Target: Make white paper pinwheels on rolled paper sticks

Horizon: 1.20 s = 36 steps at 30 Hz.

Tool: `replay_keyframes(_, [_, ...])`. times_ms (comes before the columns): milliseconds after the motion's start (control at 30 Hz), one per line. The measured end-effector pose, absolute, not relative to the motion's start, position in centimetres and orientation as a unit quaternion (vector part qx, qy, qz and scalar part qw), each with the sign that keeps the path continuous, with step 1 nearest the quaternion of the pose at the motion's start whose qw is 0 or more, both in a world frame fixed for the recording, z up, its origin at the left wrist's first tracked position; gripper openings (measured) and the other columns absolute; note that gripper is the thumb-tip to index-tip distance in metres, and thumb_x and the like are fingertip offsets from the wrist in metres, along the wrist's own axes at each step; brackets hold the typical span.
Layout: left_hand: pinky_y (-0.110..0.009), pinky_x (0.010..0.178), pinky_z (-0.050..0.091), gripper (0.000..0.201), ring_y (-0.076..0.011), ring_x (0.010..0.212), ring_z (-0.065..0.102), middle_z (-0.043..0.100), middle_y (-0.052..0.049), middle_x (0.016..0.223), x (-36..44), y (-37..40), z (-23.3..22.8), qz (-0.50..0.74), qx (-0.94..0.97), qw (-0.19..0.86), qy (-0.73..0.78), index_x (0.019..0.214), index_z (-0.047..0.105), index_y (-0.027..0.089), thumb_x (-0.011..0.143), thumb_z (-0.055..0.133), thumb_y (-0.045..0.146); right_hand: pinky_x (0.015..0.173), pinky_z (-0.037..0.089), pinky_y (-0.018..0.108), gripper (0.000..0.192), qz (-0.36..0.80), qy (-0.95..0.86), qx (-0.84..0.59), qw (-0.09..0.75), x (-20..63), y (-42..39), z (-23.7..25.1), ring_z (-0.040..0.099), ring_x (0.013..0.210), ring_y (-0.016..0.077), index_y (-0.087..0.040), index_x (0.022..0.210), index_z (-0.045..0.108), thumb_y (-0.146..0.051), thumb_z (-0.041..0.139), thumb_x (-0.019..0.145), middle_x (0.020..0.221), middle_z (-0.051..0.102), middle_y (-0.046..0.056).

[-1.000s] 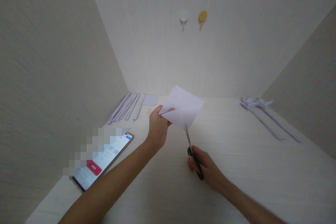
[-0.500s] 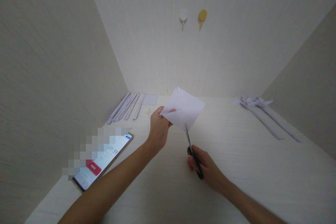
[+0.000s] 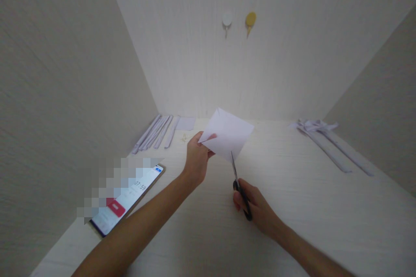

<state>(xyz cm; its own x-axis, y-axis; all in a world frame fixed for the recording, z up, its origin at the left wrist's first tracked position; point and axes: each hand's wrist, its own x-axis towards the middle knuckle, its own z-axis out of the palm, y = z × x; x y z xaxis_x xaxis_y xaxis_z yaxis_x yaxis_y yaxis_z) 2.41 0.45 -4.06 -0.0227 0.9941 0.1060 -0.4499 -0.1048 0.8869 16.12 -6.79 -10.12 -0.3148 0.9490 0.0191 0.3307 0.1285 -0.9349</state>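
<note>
1. While your forearms come in from the bottom edge, your right hand (image 3: 256, 207) sits closest to you, at about 5 o'clock from the middle of the desk, fingers wrapped through the black handles of the scissors (image 3: 239, 190).
2. Those scissors point away from you toward 12 o'clock, blades nearly together, tips touching the lower corner of the white paper (image 3: 227, 135).
3. Over at 8 o'clock, the phone (image 3: 128, 200) lies flat on the table (image 3: 325, 207), screen lit with a red button showing.
4. Your left hand (image 3: 196, 158) is further out, at 11 o'clock from the scissors, pinching the paper's left corner between thumb and fingers, a tight hold.
5. That paper hangs tilted above the tabletop, dead centre, clear of the surface.
6. Beyond, at 10 o'clock, a row of folded paper strips (image 3: 155, 133) lies side by side by the left wall.
7. At 2 o'clock, longer paper strips (image 3: 328, 143) lie loose in a bunch.
8. Farthest off, at 12 o'clock, a white hook (image 3: 227, 20) and a yellow hook (image 3: 250, 20) sit on the back wall.
</note>
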Motion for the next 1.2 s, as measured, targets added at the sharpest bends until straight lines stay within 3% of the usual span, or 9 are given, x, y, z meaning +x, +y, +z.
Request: replay_keyframes(1200, [-0.019, 0.051, 0.041, 0.020, -0.0071, 0.056, 0.050, 0.055, 0.001, 0.065, 2.28, 0.55, -3.98, 0.627, 0.391, 0.575, 0.350, 0.075, 0.052, 0.012, 0.061, 0.060, 0.024, 0.043, 0.027, 0.021, 0.025, 0.415, -0.678, -0.519, 0.313, 16.22, -6.39, -10.75, 0.036, 0.044, 0.0082, -0.020, 0.058, 0.034, -0.036, 0.042, 0.076, 0.046, 0.040, -0.005])
